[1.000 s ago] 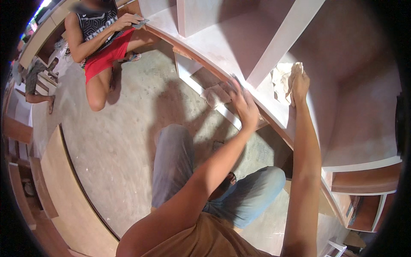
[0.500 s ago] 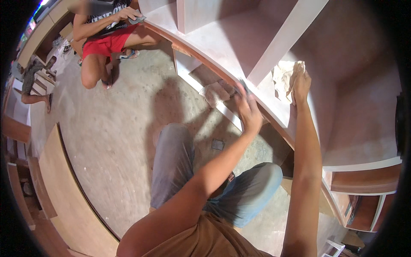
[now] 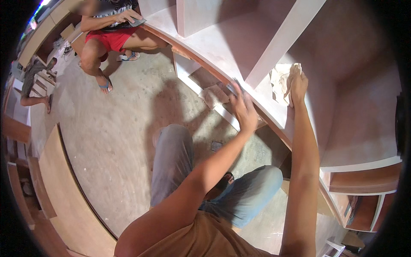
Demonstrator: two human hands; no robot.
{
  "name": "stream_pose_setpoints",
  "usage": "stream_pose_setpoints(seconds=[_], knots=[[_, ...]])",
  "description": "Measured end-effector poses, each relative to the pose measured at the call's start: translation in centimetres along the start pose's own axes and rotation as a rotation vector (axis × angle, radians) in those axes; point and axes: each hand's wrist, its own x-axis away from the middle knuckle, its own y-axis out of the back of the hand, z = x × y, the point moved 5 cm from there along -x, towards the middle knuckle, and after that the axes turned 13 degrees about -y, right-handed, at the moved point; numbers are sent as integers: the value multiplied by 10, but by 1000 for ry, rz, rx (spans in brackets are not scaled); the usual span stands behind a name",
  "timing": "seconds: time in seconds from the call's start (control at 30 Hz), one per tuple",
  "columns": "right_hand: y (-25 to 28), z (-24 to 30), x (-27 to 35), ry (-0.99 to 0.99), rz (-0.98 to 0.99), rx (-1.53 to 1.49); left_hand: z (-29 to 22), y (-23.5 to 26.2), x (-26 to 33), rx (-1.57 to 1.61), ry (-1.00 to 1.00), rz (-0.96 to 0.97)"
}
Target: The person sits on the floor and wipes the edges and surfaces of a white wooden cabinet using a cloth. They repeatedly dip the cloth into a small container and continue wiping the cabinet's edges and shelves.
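My left hand (image 3: pixel 245 110) is closed over the reddish-brown front edge of a white-coated cabinet (image 3: pixel 209 47), its fingers smeared by motion. A thin dark grey piece of sandpaper (image 3: pixel 236 85) shows at the fingertips, against the edge. Inside the cabinet, past the slanted white upright (image 3: pixel 284 45), my right hand (image 3: pixel 300 88) grips a crumpled cream cloth (image 3: pixel 280 83) just above or on the pale shelf surface. Part of that cloth is hidden behind my fingers.
A co-worker in red shorts (image 3: pixel 112 40) squats at the far left, holding a grey sheet (image 3: pixel 138 21) against the same edge. A pinkish rag (image 3: pixel 214 96) lies on a lower white rail. A small grey square (image 3: pixel 216 145) is on the concrete floor (image 3: pixel 107 137); a long board (image 3: pixel 72 184) lies left.
My left hand has slid a little up and left along the cabinet edge with the sandpaper. My right hand and the cloth shift slightly left. The co-worker's legs have changed position.
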Motion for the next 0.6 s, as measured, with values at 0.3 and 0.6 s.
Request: stream_pose_setpoints(seconds=[0.3, 0.6], knots=[[1, -6, -4, -7, 21, -47, 3, -6, 1, 71, -71, -84], [0, 8, 22, -70, 58, -64, 7, 3, -37, 192, 5, -184]])
